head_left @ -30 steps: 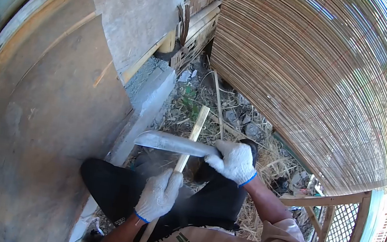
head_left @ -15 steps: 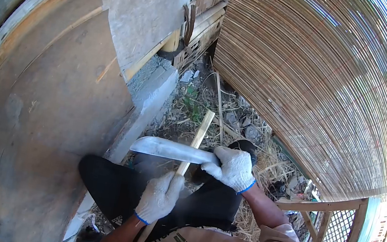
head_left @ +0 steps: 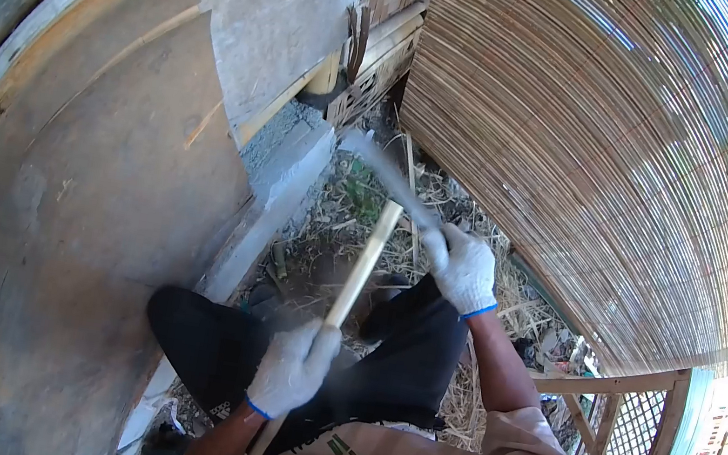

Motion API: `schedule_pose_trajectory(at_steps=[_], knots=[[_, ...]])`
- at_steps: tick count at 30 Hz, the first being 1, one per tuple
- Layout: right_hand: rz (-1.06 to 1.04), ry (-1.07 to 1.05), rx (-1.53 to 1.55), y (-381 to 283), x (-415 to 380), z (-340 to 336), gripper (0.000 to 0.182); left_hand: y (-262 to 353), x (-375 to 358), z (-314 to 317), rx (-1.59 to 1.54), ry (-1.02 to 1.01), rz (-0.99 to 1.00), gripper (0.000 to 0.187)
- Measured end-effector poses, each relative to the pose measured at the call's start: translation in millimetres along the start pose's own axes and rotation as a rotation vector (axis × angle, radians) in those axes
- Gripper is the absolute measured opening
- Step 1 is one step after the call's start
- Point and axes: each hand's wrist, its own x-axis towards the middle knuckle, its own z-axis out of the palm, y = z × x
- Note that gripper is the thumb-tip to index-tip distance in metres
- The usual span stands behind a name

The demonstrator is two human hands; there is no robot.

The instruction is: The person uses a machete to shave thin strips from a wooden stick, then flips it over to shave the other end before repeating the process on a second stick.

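Note:
My left hand (head_left: 294,368), in a white knit glove with a blue cuff edge, is closed around a pale bamboo strip (head_left: 362,270). The strip slants up and away from my lap, its lower end running back under my forearm beside my shirt. Gripped in my gloved right hand (head_left: 465,271) is a machete (head_left: 390,178). Its blade, blurred by motion, points up and to the left, just beyond the strip's upper end. The machete's handle is hidden inside the fist.
My bent legs in dark trousers (head_left: 404,365) lie below the hands. Straw and rubble (head_left: 514,297) cover the ground. A wooden panel (head_left: 99,235) stands at left beside a concrete ledge (head_left: 282,178), a bamboo slat screen (head_left: 583,147) at right, and a lattice frame (head_left: 635,428) at lower right.
The machete has swung from lying across the strip to beyond its upper end, its tip now up and left. My right hand moved slightly up and right; the left still grips the strip.

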Motion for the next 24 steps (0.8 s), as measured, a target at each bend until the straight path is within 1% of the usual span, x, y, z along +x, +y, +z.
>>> schedule_pose_trajectory(at_steps=[1,2,3,5,8,11,13,15,17,18,19,21,22,24], knots=[[0.049,0.054,0.014,5,7,2,0.056,5,-1,0,-0.004,-0.008,0.006,0.033],[0.044,0.002,-0.023,9,3,1,0.057,8,-3,1,-0.012,-0.019,0.0,0.033],[-0.06,0.004,0.077,4,-8,1,0.06,5,-2,3,-0.018,-0.015,0.003,0.033],[-0.148,-0.126,-0.01,-12,-28,-5,0.064,-5,4,6,-0.06,-0.006,0.027,0.035],[-0.29,-0.273,0.025,-25,-47,1,0.069,-5,6,5,-0.116,-0.075,-0.02,0.038],[-0.346,-0.221,-0.001,-19,-42,7,0.067,-10,4,5,-0.138,-0.087,0.003,0.041],[-0.171,-0.118,0.007,-15,-25,4,0.062,-7,0,1,-0.167,-0.102,-0.034,0.042],[-0.058,-0.088,0.061,-11,-16,8,0.062,-2,0,-1,-0.2,-0.106,-0.055,0.043],[-0.196,-0.156,0.027,-17,-22,5,0.065,1,0,2,-0.292,-0.13,-0.057,0.041],[-0.323,-0.2,0.055,-18,-29,1,0.068,-3,0,4,-0.298,-0.13,-0.057,0.041],[-0.31,-0.251,-0.029,-22,-33,1,0.07,-10,2,6,-0.298,-0.126,-0.038,0.042],[-0.331,-0.167,0.019,-10,-23,6,0.069,-12,2,7,-0.297,-0.121,-0.031,0.043],[-0.209,-0.147,0.021,-2,-17,12,0.07,-6,2,7,-0.313,-0.107,-0.043,0.042],[-0.169,-0.102,0.01,-10,-16,17,0.064,-2,3,4,-0.323,-0.083,-0.038,0.042]])
